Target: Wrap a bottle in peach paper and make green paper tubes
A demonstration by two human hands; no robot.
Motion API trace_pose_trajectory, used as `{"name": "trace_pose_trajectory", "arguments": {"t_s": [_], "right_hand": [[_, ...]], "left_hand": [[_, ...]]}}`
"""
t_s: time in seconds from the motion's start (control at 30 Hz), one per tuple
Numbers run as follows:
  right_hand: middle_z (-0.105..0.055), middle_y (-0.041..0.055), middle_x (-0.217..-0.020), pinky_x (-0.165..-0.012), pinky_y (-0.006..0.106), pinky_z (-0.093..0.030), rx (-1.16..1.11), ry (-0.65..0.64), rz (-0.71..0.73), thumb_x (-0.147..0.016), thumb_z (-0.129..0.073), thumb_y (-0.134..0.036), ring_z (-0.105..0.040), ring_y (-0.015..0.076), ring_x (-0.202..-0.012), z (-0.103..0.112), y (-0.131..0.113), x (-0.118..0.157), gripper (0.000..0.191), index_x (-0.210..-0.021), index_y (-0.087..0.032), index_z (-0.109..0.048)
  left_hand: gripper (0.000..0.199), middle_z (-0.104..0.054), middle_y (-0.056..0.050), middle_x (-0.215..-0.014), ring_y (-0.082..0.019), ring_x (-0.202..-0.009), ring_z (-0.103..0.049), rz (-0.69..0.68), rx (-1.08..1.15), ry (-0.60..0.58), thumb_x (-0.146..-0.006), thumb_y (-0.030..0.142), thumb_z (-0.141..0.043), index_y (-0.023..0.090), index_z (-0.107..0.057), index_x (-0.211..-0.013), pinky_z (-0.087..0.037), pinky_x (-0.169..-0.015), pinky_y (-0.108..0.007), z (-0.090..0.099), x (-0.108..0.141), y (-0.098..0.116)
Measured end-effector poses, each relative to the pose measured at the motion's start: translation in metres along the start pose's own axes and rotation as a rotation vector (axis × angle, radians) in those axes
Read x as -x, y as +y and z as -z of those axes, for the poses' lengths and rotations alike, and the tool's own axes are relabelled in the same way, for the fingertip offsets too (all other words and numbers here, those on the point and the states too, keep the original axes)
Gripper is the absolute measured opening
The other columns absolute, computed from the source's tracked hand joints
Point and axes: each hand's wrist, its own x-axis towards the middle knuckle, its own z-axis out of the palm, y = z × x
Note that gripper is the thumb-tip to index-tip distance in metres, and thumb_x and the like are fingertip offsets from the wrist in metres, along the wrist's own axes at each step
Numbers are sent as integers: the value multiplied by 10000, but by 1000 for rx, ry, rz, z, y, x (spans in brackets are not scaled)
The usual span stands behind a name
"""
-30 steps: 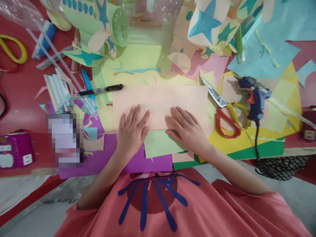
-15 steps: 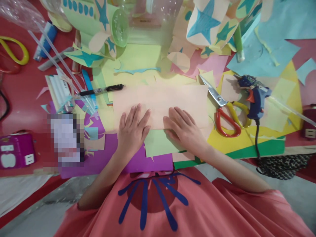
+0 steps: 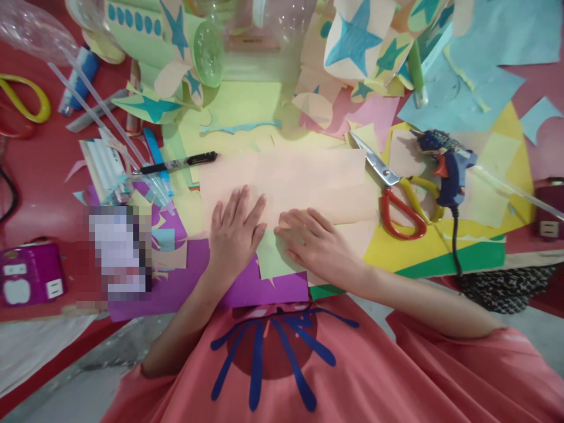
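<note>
A folded-looking sheet of pale peach paper [image 3: 282, 176] lies flat in front of me. On its left part rests my left hand [image 3: 235, 229], palm down with the fingers spread. My right hand [image 3: 312, 241] lies flat on the sheet's lower edge, fingers stretched out to the left. Between the hands a light green paper [image 3: 277, 258] shows below the peach sheet. Scissors [image 3: 394, 188] with red and yellow handles lie just right of the sheet, blades partly over its corner. At its upper left is a black pen [image 3: 176, 163].
A blue glue gun [image 3: 453, 173] with a cord lies at right on yellow paper [image 3: 392, 258]. A pixelated phone-like object [image 3: 117, 249] is at left, near plastic straws [image 3: 114, 135]. Plastic bottles [image 3: 37, 29] and star-decorated paper pieces [image 3: 355, 41] stand at the back.
My right hand has slid left and slightly down along the paper's lower edge, and a fold line now shows at the right. My left hand has stayed in place. The view has shifted slightly.
</note>
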Motion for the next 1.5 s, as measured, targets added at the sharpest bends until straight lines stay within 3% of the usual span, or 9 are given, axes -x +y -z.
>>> {"name": "trace_pose_trajectory", "arguments": {"t_s": [0.3, 0.5, 0.77, 0.83, 0.97, 1.07, 1.2, 1.33, 1.5], "right_hand": [[-674, 118, -1192, -985, 388, -402, 171, -134, -92, -941, -464, -224, -552, 241, -1098, 30, 18, 33, 319, -1175, -86, -631], [-676, 137, -977, -797, 380, -421, 353, -299, -81, -902, -451, -125, -563, 239, -834, 53, 33, 53, 290, -1103, -73, -654], [-655, 112, -852, -709, 338, -390, 370, -328, 1, -848, -510, -89, -562, 221, -752, 55, 40, 60, 267, -1056, -69, -676], [-659, 115, -835, -707, 339, -399, 373, -314, 9, -868, -506, -126, -573, 222, -748, 53, 39, 59, 265, -1056, -52, -678], [-681, 102, -805, -665, 320, -421, 369, -355, -4, -839, -493, -48, -612, 206, -723, 50, 38, 61, 337, -1135, -30, -652], [-667, 59, -655, -503, 270, -351, 337, -484, -41, -771, -437, 70, -595, 159, -565, 52, 39, 62, 492, -1220, -29, -612], [-495, -25, -388, -391, 259, -139, 270, -671, -128, -795, -402, 62, -451, 119, -355, 59, 41, 59, 564, -1335, -39, -534], [-484, -30, -372, -400, 258, -103, 241, -706, -161, -797, -416, 50, -432, 110, -338, 61, 42, 60, 578, -1359, -50, -512], [-493, -28, -376, -409, 258, -83, 241, -686, -166, -809, -387, 55, -422, 108, -332, 58, 44, 64, 577, -1359, -68, -510]], "left_hand": [[489, -356, -130, -1533, -312, -1412, -369, -19, -53, 18, -981, 345, -342, 246, -387, -1457, -320, -1106, -537, 0, 1, -1], [489, -350, -131, -1535, -315, -1416, -361, -23, -37, 24, -975, 319, -359, 248, -384, -1458, -309, -1115, -546, 0, 1, -1], [454, -368, -153, -1529, -331, -1412, -362, -2, -26, 4, -962, 284, -412, 243, -462, -1412, -321, -1105, -567, 6, -1, 1], [399, -460, -118, -1477, -304, -1369, -429, -57, -26, 9, -958, 212, -420, 275, -556, -1327, -340, -1101, -538, 8, -1, 7], [399, -650, -38, -1273, -177, -1184, -574, -410, -36, -42, -966, 141, -380, 251, -575, -1296, -426, -1026, -330, 5, 2, 29], [447, -625, -79, -1307, -217, -1180, -556, -419, -83, -49, -987, 375, -365, 154, -534, -1336, -396, -1052, -366, 4, 9, 37], [503, -647, -98, -1263, -224, -1190, -547, -348, -110, -39, -983, 426, -349, 147, -498, -1375, -349, -1082, -355, 13, 24, 22], [505, -622, -136, -1284, -257, -1215, -545, -262, -108, -77, -962, 372, -431, 111, -469, -1393, -349, -1086, -381, 32, 40, -1], [504, -624, -181, -1242, -291, -1166, -574, -186, -201, -68, -968, 362, -395, 61, -489, -1362, -386, -1047, -406, 48, 56, -19]]}}
